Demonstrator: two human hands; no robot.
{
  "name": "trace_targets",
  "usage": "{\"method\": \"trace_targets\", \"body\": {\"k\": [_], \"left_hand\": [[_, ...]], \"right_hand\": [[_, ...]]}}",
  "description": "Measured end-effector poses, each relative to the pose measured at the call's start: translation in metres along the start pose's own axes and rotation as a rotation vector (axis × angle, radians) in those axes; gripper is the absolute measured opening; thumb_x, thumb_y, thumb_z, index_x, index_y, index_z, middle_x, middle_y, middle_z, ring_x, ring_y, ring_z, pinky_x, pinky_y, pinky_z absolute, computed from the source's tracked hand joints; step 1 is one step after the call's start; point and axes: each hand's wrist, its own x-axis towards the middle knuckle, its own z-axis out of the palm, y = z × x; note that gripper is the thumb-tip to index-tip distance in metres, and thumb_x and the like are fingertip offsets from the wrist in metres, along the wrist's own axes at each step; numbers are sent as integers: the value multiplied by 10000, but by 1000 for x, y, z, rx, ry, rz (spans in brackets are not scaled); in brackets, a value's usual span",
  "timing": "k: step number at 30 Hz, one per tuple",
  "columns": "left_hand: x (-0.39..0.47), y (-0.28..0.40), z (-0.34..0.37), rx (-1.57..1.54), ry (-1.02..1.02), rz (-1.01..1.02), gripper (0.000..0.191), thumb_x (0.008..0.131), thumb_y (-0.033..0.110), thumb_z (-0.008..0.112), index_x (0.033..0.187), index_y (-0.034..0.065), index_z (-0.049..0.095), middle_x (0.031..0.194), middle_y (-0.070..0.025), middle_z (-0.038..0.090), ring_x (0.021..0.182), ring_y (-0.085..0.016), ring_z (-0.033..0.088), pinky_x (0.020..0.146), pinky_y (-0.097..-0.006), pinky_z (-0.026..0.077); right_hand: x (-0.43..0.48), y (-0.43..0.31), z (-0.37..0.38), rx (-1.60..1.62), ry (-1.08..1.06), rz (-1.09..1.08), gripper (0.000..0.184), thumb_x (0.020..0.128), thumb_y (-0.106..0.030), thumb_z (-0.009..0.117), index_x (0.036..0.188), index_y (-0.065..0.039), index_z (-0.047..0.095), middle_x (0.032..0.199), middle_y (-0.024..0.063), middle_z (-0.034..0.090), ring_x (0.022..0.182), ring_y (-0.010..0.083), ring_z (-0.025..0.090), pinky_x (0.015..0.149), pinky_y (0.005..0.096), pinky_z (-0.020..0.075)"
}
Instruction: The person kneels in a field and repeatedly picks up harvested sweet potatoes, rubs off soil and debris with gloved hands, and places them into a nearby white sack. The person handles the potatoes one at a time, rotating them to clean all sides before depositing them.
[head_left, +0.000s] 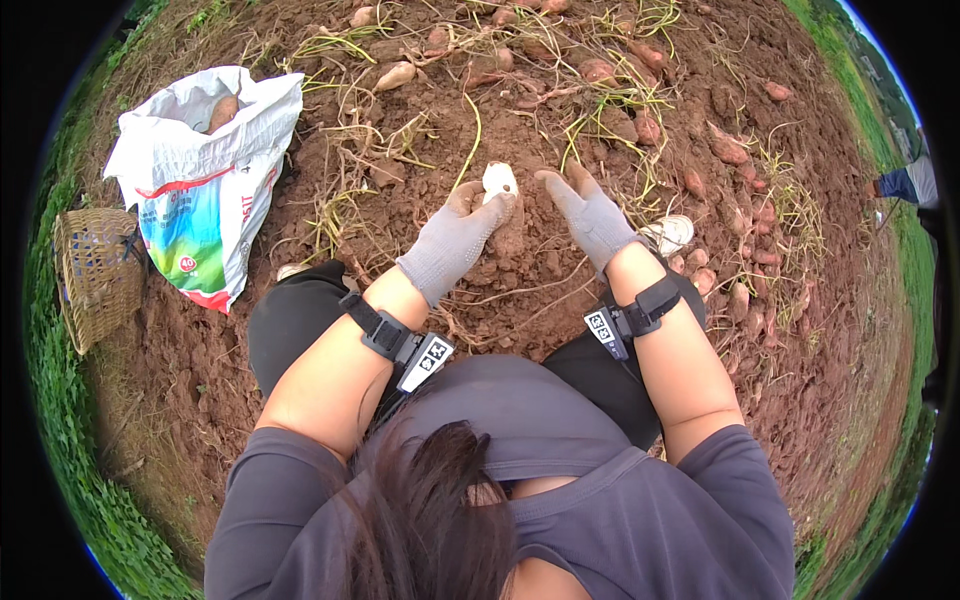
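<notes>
My left hand (472, 225), in a soiled grey knit glove, grips a whitish lump (496, 178) with a dark spot, which looks like the bare flesh of a sweet potato. Its lower part is hidden by the fingers. To the right, my gloved right hand (589, 214) is held above the soil with fingers apart and nothing in it. Reddish-brown loose soil (525, 300) lies between and below both hands. Beyond them, several sweet potatoes (598, 71) lie among cut vines (360, 150).
At the left stands a white woven sack (259, 142), its mouth open, with a sweet potato (223, 114) inside. A bamboo basket (101, 262) leans beside it. More sweet potatoes (765, 217) line the ground at right. Another person (907, 182) is at the far right edge.
</notes>
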Motion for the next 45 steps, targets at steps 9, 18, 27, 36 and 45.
{"method": "trace_targets", "body": {"k": [9,18,27,36,45], "left_hand": [[24,7,-7,-302,35,-47,539,1065,445,585,1407,34,517,1259,-78,653,1088,-155,666,905,-298,559],[27,12,-9,-330,226,-65,465,940,425,762,1110,0,677,966,-38,704,826,-111,640,717,-266,502],[23,14,-12,-300,187,-69,423,971,418,725,1086,13,679,867,-8,688,699,-89,611,601,-248,481],[13,8,-16,-391,167,-6,359,1007,388,683,1083,38,675,855,-19,691,683,-108,635,577,-243,499],[15,9,-24,-614,75,-50,481,1075,457,516,1113,8,683,971,-115,746,861,-203,723,795,-333,586]], "right_hand": [[-8,-11,34,-480,-139,-368,1014,797,-664,764,1562,-100,412,1248,243,674,1153,400,660,965,448,532],[-1,-15,34,-316,-172,-396,841,844,-653,720,1462,-105,560,995,206,739,950,377,721,819,433,562],[-7,-23,26,-99,-246,-325,710,915,-552,698,1433,-78,592,835,108,759,719,212,761,690,333,586],[0,-7,35,190,-323,-256,568,998,-424,655,1373,1,628,988,101,783,729,132,736,676,289,588],[31,10,35,125,-23,-94,474,1025,-375,646,1364,-45,626,989,115,744,863,157,713,782,275,570]]}}
